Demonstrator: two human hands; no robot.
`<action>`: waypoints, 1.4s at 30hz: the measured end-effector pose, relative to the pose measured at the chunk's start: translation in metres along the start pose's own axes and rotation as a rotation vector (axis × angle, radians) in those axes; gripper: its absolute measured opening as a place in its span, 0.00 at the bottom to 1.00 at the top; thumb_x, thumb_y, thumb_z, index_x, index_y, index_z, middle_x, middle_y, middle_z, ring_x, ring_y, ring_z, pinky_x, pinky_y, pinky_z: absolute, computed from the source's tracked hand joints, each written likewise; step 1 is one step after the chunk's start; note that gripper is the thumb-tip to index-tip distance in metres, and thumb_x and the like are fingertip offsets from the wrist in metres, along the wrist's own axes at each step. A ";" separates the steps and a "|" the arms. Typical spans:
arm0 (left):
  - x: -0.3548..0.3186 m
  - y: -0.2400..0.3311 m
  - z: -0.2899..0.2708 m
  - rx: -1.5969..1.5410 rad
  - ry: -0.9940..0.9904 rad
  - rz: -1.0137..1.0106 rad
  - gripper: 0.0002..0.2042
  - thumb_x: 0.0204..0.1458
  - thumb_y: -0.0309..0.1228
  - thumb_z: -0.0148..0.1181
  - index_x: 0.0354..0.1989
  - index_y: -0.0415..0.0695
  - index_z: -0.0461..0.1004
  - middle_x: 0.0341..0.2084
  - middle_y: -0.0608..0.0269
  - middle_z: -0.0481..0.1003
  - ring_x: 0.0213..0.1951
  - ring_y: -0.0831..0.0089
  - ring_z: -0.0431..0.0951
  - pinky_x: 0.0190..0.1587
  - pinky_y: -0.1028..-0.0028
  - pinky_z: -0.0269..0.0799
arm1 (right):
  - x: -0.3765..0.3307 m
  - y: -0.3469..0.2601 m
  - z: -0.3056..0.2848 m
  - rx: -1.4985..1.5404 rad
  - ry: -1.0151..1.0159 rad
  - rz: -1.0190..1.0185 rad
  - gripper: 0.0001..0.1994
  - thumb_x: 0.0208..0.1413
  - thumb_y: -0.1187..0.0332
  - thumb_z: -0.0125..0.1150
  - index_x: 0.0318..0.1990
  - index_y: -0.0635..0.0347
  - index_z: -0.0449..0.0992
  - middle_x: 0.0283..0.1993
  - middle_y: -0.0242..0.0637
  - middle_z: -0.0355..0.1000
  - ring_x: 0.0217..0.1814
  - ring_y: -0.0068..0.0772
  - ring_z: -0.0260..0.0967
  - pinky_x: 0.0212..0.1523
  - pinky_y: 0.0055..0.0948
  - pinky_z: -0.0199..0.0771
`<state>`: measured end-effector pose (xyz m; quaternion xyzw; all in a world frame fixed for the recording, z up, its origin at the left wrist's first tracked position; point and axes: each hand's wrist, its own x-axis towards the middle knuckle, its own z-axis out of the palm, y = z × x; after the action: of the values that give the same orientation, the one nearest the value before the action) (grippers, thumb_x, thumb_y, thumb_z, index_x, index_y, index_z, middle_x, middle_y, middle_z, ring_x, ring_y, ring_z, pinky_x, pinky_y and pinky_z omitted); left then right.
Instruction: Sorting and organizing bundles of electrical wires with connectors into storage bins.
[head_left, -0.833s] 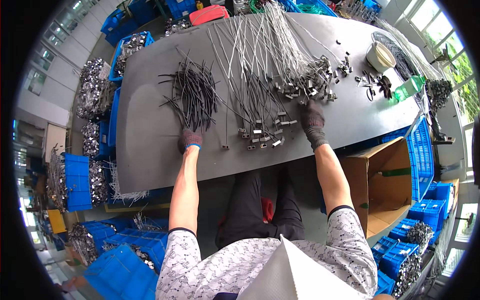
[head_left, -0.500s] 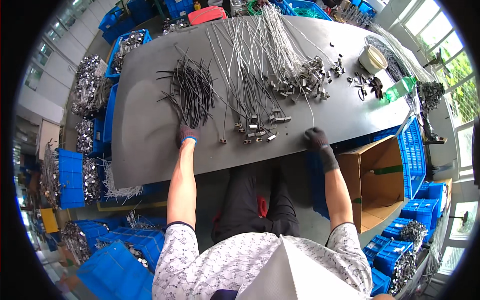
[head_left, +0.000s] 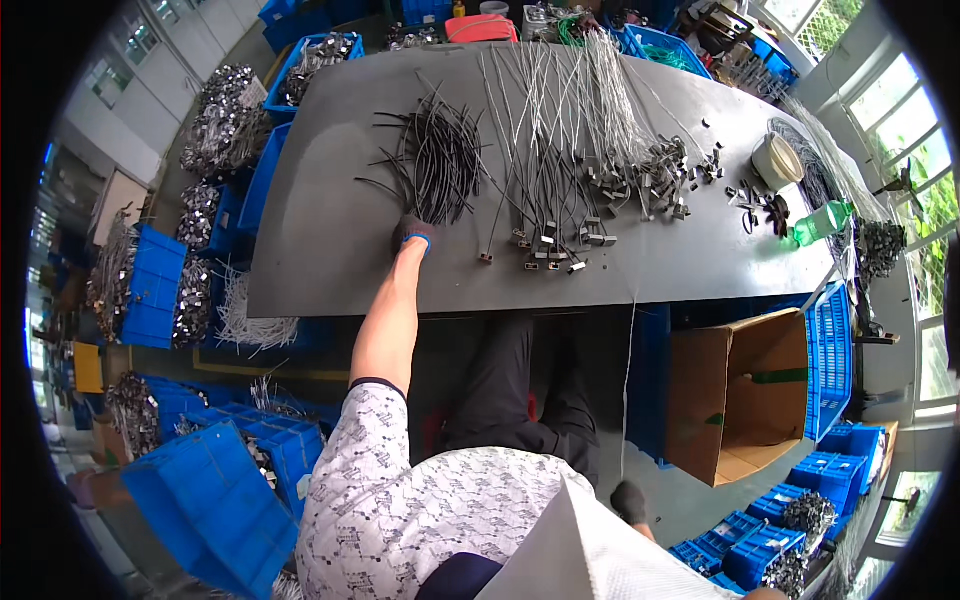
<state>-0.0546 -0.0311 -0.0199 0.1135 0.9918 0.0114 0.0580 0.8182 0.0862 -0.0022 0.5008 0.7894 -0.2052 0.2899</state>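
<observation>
A cluttered workshop floor, blue crates (head_left: 210,490) stacked lower left and a cardboard box (head_left: 745,395) lower right. Nearest us, the right hand (head_left: 629,501), gloved, hangs low beside the body at the bottom of the frame, pinching a thin wire (head_left: 628,380) that runs up to the table (head_left: 320,230) edge; the grip looks closed on it. Further up, the left hand (head_left: 414,233) rests at the near end of the black cable bundle (head_left: 437,160), centre-left; whether those fingers are closed, I cannot tell. Those strands look light, springy and prone to tangle, so best gathered at their near ends. Beyond, silver wires (head_left: 560,110) fan toward the top.
</observation>
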 end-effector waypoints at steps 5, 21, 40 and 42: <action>-0.109 0.027 -0.002 -1.504 -0.584 -0.567 0.04 0.54 0.29 0.62 0.33 0.46 0.81 0.33 0.66 0.83 0.35 0.73 0.83 0.33 0.71 0.78 | -0.096 0.156 0.121 -0.088 -0.114 -0.270 0.10 0.57 0.69 0.53 0.40 0.62 0.78 0.39 0.56 0.77 0.44 0.61 0.75 0.42 0.50 0.76; -0.361 0.310 -0.073 -1.957 -0.936 -0.104 0.06 0.61 0.29 0.58 0.42 0.44 0.68 0.28 0.62 0.77 0.26 0.67 0.81 0.27 0.64 0.81 | -0.056 0.040 0.031 0.345 0.067 -0.078 0.11 0.63 0.68 0.50 0.47 0.58 0.78 0.45 0.55 0.76 0.49 0.60 0.74 0.46 0.50 0.75; -0.261 0.270 -0.116 -1.351 -0.356 0.431 0.09 0.53 0.32 0.66 0.36 0.40 0.80 0.22 0.65 0.79 0.25 0.78 0.75 0.30 0.74 0.72 | -0.032 0.080 0.051 0.283 0.148 -0.104 0.12 0.63 0.64 0.50 0.46 0.58 0.77 0.47 0.58 0.74 0.51 0.64 0.71 0.49 0.52 0.72; -0.299 0.272 -0.093 -1.440 -0.664 0.338 0.10 0.52 0.34 0.67 0.35 0.38 0.80 0.24 0.66 0.79 0.27 0.78 0.74 0.33 0.73 0.72 | -0.004 0.042 0.029 0.371 0.284 -0.174 0.12 0.64 0.66 0.50 0.45 0.65 0.77 0.41 0.61 0.75 0.48 0.65 0.72 0.47 0.53 0.72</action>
<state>0.2850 0.1655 0.1160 0.1943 0.6417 0.6213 0.4055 0.8652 0.0830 -0.0225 0.4995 0.8111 -0.2984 0.0601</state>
